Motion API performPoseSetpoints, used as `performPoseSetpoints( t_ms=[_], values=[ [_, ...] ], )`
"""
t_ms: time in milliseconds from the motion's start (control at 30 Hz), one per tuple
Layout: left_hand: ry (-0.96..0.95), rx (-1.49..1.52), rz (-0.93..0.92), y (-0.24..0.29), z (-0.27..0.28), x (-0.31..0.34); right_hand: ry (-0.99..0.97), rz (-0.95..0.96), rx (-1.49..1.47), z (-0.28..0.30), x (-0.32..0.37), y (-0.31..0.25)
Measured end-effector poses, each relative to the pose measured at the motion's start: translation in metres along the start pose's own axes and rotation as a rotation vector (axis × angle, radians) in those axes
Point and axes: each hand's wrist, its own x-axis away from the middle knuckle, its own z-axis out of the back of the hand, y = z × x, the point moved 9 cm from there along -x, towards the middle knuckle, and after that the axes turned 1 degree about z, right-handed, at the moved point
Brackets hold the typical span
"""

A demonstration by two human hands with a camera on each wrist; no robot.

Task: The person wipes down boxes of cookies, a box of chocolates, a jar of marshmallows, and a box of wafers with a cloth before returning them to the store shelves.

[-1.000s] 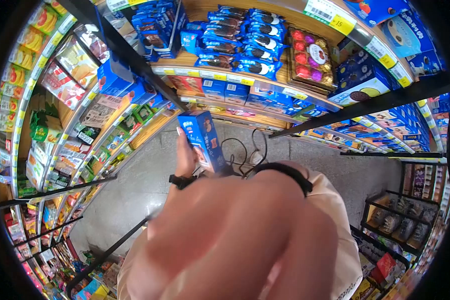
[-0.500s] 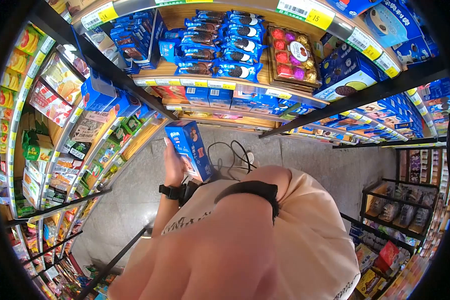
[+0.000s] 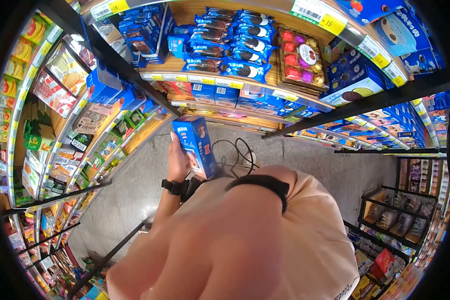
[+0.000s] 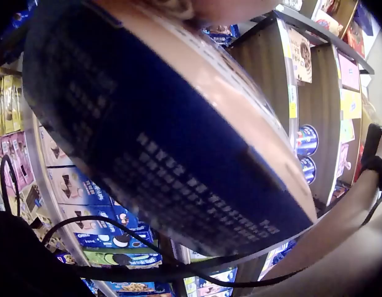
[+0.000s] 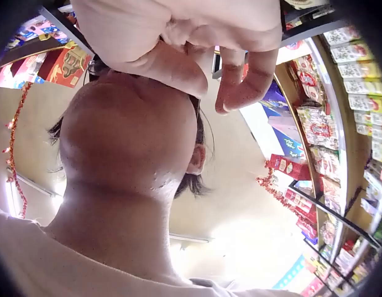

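The left hand (image 3: 177, 159) grips a blue box (image 3: 195, 147) by its side, fingers along its left edge, in front of the body. In the left wrist view the same box (image 4: 178, 148) fills much of the picture, with part of the left hand (image 4: 234, 8) at the top edge. Large and blurred, the right hand (image 3: 200, 250) is raised close to the head camera. The right wrist view has that hand (image 5: 197, 43) before the upper face, its fingers curled, with no object visible in them.
Wrapped blue packs (image 3: 245, 45) and a box of coloured round sweets (image 3: 302, 60) lie on the shelf ahead. Shelves of snacks (image 3: 65, 100) line the left side. A black-framed rack (image 3: 397, 217) stands at the right, and a black cable loops beyond the box.
The right hand has shifted toward the lower left of the head view, uncovering more of the light clothing. The box remains in the left hand, its printed front turned more into view.
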Motion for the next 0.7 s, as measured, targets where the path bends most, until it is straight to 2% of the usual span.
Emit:
performPoseSetpoints(
  t_ms=[67, 100, 133, 167, 200, 267, 300, 333, 400, 467, 533, 567, 667, 700],
  values=[
    [-0.03, 0.0, -0.02, -0.002, 0.003, -0.003, -0.02, 0.015, 0.037, 0.001, -0.005, -0.002],
    [0.046, -0.023, -0.017, -0.003, 0.009, -0.005, -0.033, 0.02, 0.061, 0.001, -0.006, -0.003],
    [0.003, 0.061, -0.017, -0.004, 0.003, -0.005, -0.045, 0.013, 0.092, 0.002, -0.007, -0.004],
    [0.038, 0.062, -0.002, -0.005, 0.003, -0.005, -0.05, -0.024, 0.13, 0.007, -0.005, -0.005],
    [0.074, 0.065, 0.01, -0.003, 0.006, -0.005, -0.059, -0.117, 0.202, 0.012, -0.001, -0.003],
    [0.085, 0.097, 0.118, 0.016, -0.009, 0.009, -0.089, -0.49, 0.441, 0.04, 0.025, 0.005],
    [0.072, 0.182, 0.062, 0.012, -0.007, 0.0, -0.106, -0.689, 0.631, 0.058, 0.039, 0.01],
    [0.06, 0.267, 0.006, 0.009, -0.001, -0.008, -0.032, -0.827, 0.754, 0.078, 0.056, 0.013],
    [0.038, 0.235, -0.057, 0.027, 0.0, -0.007, 0.089, -0.968, 1.02, 0.119, 0.102, 0.01],
    [0.027, 0.254, -0.069, 0.039, 0.001, -0.007, 0.157, -1.045, 1.196, 0.135, 0.144, 0.009],
    [0.022, 0.31, -0.06, 0.046, 0.001, -0.006, 0.075, -1.123, 1.242, 0.139, 0.191, 0.017],
    [0.017, 0.332, -0.07, 0.05, -0.001, -0.005, 0.037, -1.105, 1.33, 0.139, 0.201, 0.019],
    [0.076, 0.423, -0.128, 0.066, -0.017, 0.008, 0.415, -1.249, 0.894, 0.134, 0.213, 0.031],
    [0.076, 0.415, -0.118, 0.065, -0.018, 0.01, 0.48, -1.172, 0.87, 0.133, 0.212, 0.032]
  ],
)
